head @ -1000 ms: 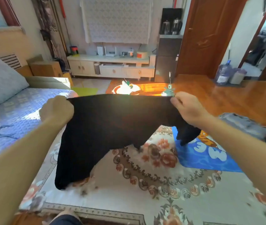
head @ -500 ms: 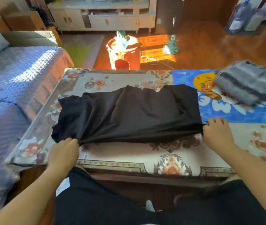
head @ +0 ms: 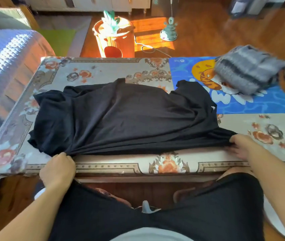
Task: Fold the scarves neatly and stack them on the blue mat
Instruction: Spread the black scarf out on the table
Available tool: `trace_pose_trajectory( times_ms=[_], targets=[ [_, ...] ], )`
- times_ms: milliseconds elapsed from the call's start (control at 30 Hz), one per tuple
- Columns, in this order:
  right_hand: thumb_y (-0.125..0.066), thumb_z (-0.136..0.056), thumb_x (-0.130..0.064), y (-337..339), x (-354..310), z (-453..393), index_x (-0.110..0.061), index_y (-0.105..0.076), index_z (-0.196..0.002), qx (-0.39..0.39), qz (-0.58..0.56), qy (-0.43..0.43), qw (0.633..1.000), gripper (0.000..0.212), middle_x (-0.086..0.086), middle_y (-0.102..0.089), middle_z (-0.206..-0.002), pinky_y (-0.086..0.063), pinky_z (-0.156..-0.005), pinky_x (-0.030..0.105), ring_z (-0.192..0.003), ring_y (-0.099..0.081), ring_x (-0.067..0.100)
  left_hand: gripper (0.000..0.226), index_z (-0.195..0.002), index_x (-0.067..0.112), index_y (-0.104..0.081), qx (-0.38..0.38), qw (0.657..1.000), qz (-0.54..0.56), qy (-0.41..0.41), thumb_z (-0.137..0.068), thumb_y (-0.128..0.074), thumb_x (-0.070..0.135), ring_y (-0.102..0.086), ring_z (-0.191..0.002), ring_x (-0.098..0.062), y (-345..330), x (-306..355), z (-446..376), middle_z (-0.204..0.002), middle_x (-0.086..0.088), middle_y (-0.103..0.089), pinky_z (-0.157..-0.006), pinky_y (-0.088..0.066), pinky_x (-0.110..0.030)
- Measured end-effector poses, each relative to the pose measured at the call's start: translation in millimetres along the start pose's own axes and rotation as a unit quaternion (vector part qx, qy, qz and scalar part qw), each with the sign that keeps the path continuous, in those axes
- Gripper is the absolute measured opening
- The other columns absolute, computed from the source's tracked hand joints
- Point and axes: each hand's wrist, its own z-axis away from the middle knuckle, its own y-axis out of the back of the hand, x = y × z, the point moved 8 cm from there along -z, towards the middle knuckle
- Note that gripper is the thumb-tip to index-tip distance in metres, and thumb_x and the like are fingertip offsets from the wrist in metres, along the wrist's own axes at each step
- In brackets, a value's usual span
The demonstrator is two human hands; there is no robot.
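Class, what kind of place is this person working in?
Most likely a home living room: a low table with a floral cover, a quilted blue sofa beside it, and white cabinets on a wooden floor.

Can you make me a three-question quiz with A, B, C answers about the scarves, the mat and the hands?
1. Where is the grey striped scarf? A on the blue mat B on the sofa C on the floor
2. What colour is the spread-out scarf? A red B black C yellow
3. What are the left hand and right hand doing? A resting in the lap B waving C pinching the black scarf's near corners

Answers: 1 A, it lies folded on the mat. 2 B, the cloth is black. 3 C, each hand grips a corner.
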Motion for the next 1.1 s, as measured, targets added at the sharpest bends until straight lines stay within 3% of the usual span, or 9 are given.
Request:
trace_pose_trajectory(
  times_ms=[100,167,233,367,500,600,733,933,1100],
  targets=[
    [-0.043,-0.102,-0.019,-13.1,5.5,10.1,-0.012,-0.05,-0.115,-0.058,-0.127,-0.038,0.989,0.017,0.015,-0.059,-0.107,-0.051,-0.091,0.051,-0.093,-0.064,0.032,0.027,-0.087,0.014,-0.063,-0.001,0.999,0.034,0.015,-0.096,-0.04,0.024,-0.062,-0.089,-0.043,-7.5,-4.8,1.6,-0.1,-0.019,-0.068,-0.077,-0.046,-0.044],
    [-0.049,-0.1,-0.028,-11.5,3.1,14.0,-0.012,-0.046,-0.13,-0.003,0.127,0.002,0.992,0.034,0.02,-0.061,-0.106,-0.055,-0.083,0.048,-0.089,-0.065,0.036,0.026,-0.082,0.015,-0.061,-0.005,0.998,0.058,0.017,-0.096,-0.041,0.024,-0.061,-0.087,-0.042,-11.3,-8.4,1.4,-0.096,-0.019,-0.067,-0.076,-0.046,-0.044],
    [-0.056,-0.094,-0.024,-7.3,-18.2,27.9,-0.008,-0.038,-0.137,0.154,0.413,0.115,0.891,0.049,0.024,-0.059,-0.115,-0.05,-0.076,0.042,-0.097,-0.062,0.042,0.026,-0.078,0.017,-0.06,-0.013,0.998,0.064,0.014,-0.096,-0.043,0.024,-0.058,-0.083,-0.04,-13.0,-9.8,1.9,-0.091,-0.018,-0.066,-0.075,-0.045,-0.043],
    [-0.067,-0.087,-0.011,-64.6,-46.8,80.2,-0.007,-0.044,-0.114,0.241,0.467,0.413,0.744,0.036,0.02,-0.046,-0.113,-0.049,-0.066,0.043,-0.083,-0.059,0.04,0.025,-0.075,0.017,-0.062,-0.017,0.998,0.039,-0.035,-0.095,-0.048,0.022,-0.057,-0.078,-0.038,-12.8,-7.6,7.8,-0.085,-0.013,-0.066,-0.072,-0.047,-0.042],
    [-0.066,-0.078,0.002,-149.5,-36.8,126.2,-0.013,-0.047,-0.091,0.158,0.488,0.562,0.649,0.028,0.009,-0.045,-0.094,-0.046,-0.053,0.034,-0.068,-0.046,0.022,0.024,-0.076,0.012,-0.066,-0.005,0.993,0.001,-0.117,-0.096,-0.054,0.018,-0.062,-0.08,-0.041,-4.1,-8.2,11.0,-0.083,-0.01,-0.062,-0.067,-0.048,-0.043],
    [-0.067,-0.07,0.002,-214.3,-10.5,149.6,-0.013,-0.06,-0.099,0.033,0.536,0.676,0.504,0.033,0.006,-0.054,-0.094,-0.046,-0.064,0.038,-0.083,-0.051,0.028,0.021,-0.081,0.011,-0.068,0.027,0.99,-0.007,-0.138,-0.097,-0.056,0.016,-0.062,-0.081,-0.041,4.4,-9.9,11.3,-0.086,-0.009,-0.06,-0.066,-0.046,-0.043],
    [-0.065,-0.079,-0.002,-229.1,-1.3,134.0,-0.014,-0.06,-0.114,-0.001,0.56,0.63,0.538,0.038,0.006,-0.057,-0.107,-0.048,-0.081,0.037,-0.099,-0.053,0.028,0.025,-0.076,0.014,-0.062,0.059,0.99,0.043,-0.117,-0.098,-0.051,0.018,-0.057,-0.08,-0.038,5.7,-10.8,18.2,-0.082,-0.002,-0.052,-0.064,-0.041,-0.04],
    [-0.063,-0.071,0.013,-199.2,-14.8,123.7,-0.01,-0.065,-0.097,0.057,0.524,0.637,0.562,0.035,0.005,-0.058,-0.088,-0.047,-0.067,0.038,-0.078,-0.055,0.028,0.026,-0.082,0.009,-0.065,0.069,0.991,0.059,-0.098,-0.1,-0.049,0.018,-0.058,-0.083,-0.04,4.6,-11.0,16.5,-0.092,-0.011,-0.06,-0.067,-0.04,-0.042],
    [-0.064,-0.071,0.013,-172.7,-1.0,145.1,-0.008,-0.063,-0.103,0.028,0.477,0.737,0.478,0.038,0.006,-0.06,-0.09,-0.049,-0.067,0.037,-0.075,-0.055,0.026,0.026,-0.084,0.008,-0.065,0.067,0.992,0.06,-0.088,-0.1,-0.048,0.019,-0.058,-0.087,-0.043,1.1,-9.2,11.7,-0.099,-0.017,-0.063,-0.071,-0.039,-0.043]
  ],
)
